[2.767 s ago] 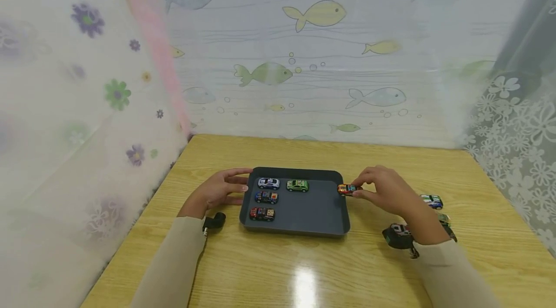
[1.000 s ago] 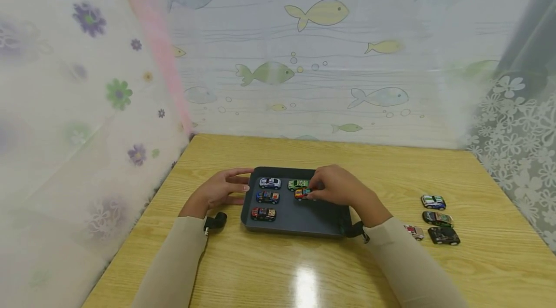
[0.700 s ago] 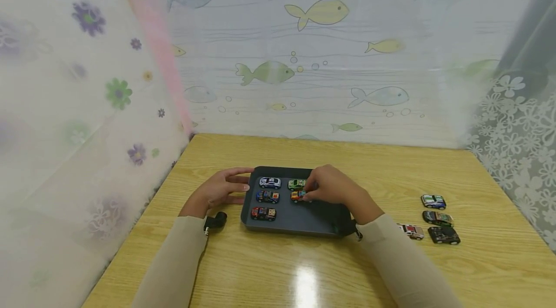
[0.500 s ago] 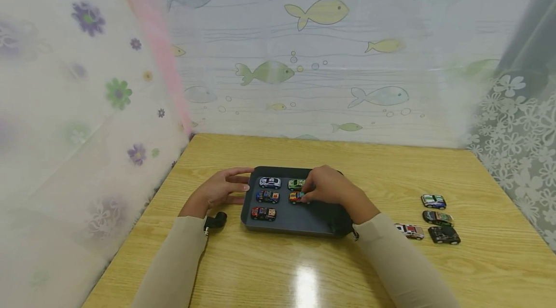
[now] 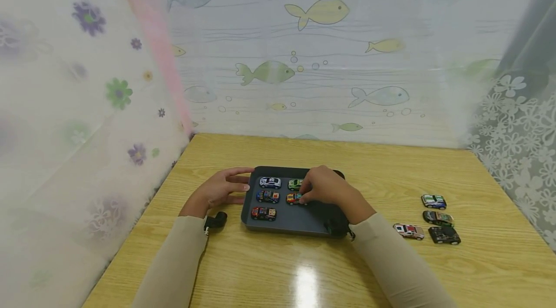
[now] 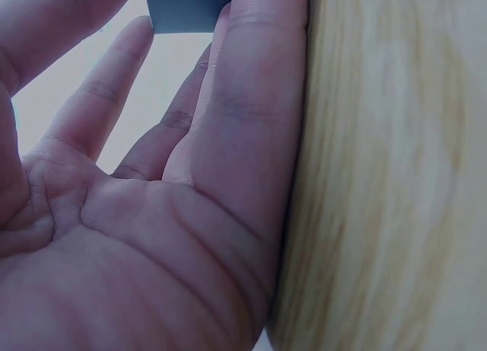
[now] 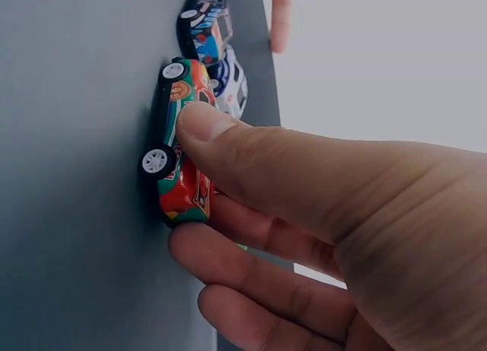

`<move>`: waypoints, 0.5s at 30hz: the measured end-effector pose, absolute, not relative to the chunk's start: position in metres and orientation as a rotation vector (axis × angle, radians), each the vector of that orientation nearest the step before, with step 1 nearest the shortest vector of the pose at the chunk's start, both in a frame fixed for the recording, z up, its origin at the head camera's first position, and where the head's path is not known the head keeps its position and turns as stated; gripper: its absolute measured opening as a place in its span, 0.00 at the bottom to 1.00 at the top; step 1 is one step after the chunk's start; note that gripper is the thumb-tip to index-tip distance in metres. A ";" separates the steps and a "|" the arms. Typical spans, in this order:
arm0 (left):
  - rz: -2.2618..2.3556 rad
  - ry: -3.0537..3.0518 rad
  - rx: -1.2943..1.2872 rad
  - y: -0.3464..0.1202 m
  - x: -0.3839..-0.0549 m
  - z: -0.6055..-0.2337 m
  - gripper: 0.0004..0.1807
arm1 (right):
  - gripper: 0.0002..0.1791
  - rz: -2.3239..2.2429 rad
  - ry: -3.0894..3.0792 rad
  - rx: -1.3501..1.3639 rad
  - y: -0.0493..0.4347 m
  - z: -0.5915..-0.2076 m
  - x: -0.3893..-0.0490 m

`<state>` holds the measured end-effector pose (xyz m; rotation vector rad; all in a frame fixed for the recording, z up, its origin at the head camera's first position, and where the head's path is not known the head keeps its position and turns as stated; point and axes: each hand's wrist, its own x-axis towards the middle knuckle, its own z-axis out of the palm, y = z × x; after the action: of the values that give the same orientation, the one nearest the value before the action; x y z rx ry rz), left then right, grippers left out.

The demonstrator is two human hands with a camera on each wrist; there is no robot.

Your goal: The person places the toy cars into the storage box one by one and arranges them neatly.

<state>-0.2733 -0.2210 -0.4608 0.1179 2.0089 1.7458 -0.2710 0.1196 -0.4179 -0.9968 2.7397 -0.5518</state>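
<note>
Touching the tray [image 5: 288,221], the left grip [image 5: 219,189] is spread; the right grip [image 5: 327,187] pinches a red-and-green car [image 7: 179,177].

Passage: table [image 5: 386,185] beyond right sleeve [image 5: 395,259], between tray [image 5: 291,231] and four cars [image 5: 437,218]. Obstacles: left hand [image 5: 219,188] at tray's left wall; right hand [image 5: 327,186], orange car [image 5: 293,198], mid-tray; three cars [image 5: 267,197] along left side.

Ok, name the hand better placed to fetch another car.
Probably the right hand: though its fingers pinch the red-green toy car, it's nearer the white-red toy car; the left hand is across the tray.
</note>
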 end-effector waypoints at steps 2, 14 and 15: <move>1.745 2.011 0.120 -0.221 -0.273 -0.461 0.34 | 0.09 -0.563 2.742 -0.997 0.120 -0.419 -0.271; 1.749 2.018 0.122 -0.220 -0.271 -0.459 0.34 | 0.09 -0.562 2.778 -0.983 0.133 -0.414 -0.264; 1.751 2.017 0.121 -0.220 -0.271 -0.458 0.34 | 0.10 -0.571 2.782 -0.987 0.136 -0.413 -0.262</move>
<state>-0.2709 -0.2201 -0.4584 0.1210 2.0168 1.7513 -0.2624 0.1357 -0.4129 -0.9870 2.7821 -0.5708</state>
